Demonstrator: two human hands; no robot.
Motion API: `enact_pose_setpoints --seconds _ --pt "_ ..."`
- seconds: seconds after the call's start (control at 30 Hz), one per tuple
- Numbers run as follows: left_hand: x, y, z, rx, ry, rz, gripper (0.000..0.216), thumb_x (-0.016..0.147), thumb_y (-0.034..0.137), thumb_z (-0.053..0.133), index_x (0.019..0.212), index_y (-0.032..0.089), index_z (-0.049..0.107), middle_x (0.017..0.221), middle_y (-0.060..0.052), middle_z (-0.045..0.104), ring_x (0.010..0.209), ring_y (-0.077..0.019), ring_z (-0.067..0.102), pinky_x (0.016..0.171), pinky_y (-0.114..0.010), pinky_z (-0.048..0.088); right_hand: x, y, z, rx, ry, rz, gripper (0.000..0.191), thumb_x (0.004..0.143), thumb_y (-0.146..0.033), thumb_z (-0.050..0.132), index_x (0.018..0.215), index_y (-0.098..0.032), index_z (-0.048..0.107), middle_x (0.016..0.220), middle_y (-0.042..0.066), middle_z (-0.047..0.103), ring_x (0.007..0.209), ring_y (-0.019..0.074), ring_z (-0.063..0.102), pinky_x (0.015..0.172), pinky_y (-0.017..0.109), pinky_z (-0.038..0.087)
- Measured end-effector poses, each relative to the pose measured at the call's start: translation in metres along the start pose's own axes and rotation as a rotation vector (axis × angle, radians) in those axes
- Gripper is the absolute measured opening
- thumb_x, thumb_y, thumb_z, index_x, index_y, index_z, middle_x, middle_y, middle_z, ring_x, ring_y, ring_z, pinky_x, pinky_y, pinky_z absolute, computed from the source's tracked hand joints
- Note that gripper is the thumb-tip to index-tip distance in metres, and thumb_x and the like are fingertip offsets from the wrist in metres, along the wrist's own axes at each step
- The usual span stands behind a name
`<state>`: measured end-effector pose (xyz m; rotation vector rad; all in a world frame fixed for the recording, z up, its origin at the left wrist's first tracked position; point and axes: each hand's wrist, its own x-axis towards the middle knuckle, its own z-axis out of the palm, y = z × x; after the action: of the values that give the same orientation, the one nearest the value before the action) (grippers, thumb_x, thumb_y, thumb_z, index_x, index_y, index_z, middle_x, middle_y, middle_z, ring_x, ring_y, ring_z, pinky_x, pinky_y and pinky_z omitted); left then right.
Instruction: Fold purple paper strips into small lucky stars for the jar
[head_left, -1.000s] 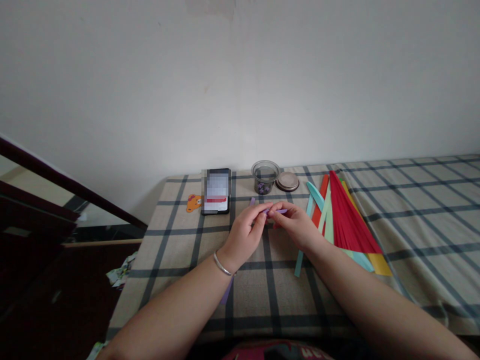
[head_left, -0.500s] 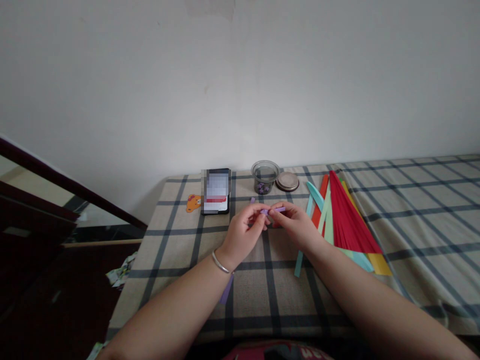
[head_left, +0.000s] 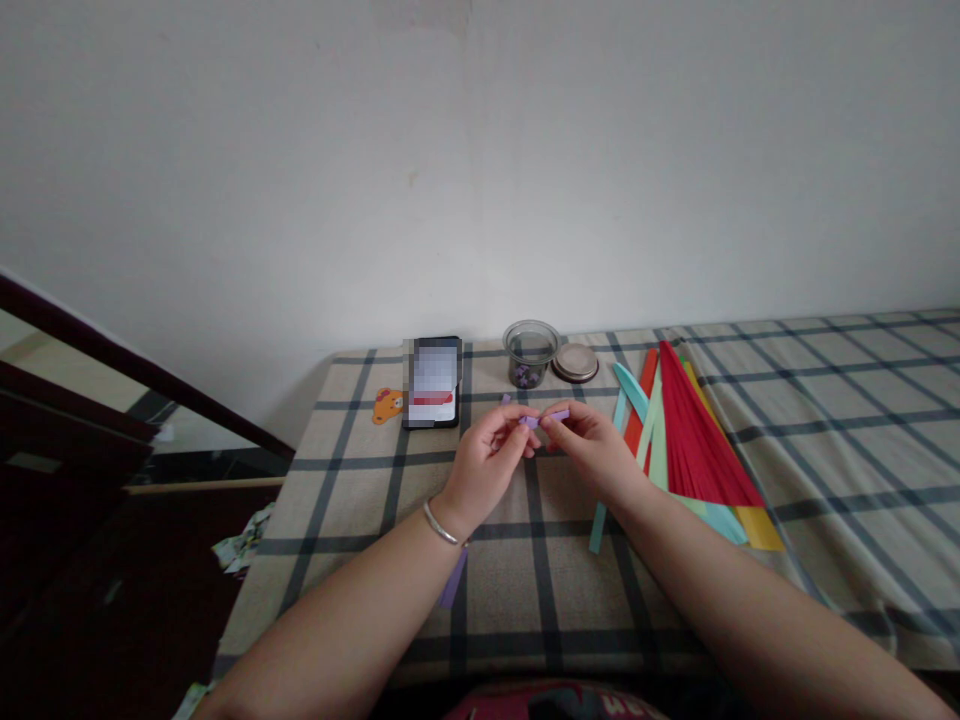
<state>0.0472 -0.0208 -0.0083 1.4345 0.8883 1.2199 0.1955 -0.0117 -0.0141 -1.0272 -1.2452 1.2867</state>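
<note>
Above the middle of the table, both my hands pinch one purple paper strip point(head_left: 556, 414), folded or knotted at its left part. My left hand point(head_left: 491, 455) grips the folded part between thumb and forefinger. My right hand point(head_left: 589, 448) has thumb and fingers closed on the strip close beside it, with a short end showing above. Another purple paper strip point(head_left: 453, 582) lies partly under my left forearm. Just behind my hands stands a clear plastic cup point(head_left: 530, 345) with small purple folded pieces point(head_left: 527, 376) at its bottom.
A round lid point(head_left: 575, 362) lies right of the cup. A phone point(head_left: 433, 385) with a blurred screen and an orange bear cutout point(head_left: 387, 406) are at the left. Fanned red paper strips point(head_left: 701, 440) and a light blue strip point(head_left: 598, 527) lie right, on the checked tablecloth point(head_left: 345, 510).
My hands stay nearly in place. The fingers have shifted slightly on the purple strip, and its right end has moved a little left.
</note>
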Motion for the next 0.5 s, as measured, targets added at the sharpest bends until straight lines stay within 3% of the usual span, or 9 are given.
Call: enact_pose_setpoints --seconds 0.5 --pt "0.0006 0.002 0.0013 -0.071 0.002 -0.03 0.019 0.084 0.026 0.056 0.098 0.015 0.062 0.075 -0.002 0.063 0.064 -0.0095 0.058 0.064 -0.022 0.05 -0.0001 -0.0017 0.0005 0.05 -0.017 0.043 0.024 0.069 -0.041 0.069 0.071 -0.018 0.061 0.064 -0.003 0.058 0.058 0.0103 0.05 0.059 0.025 0.039"
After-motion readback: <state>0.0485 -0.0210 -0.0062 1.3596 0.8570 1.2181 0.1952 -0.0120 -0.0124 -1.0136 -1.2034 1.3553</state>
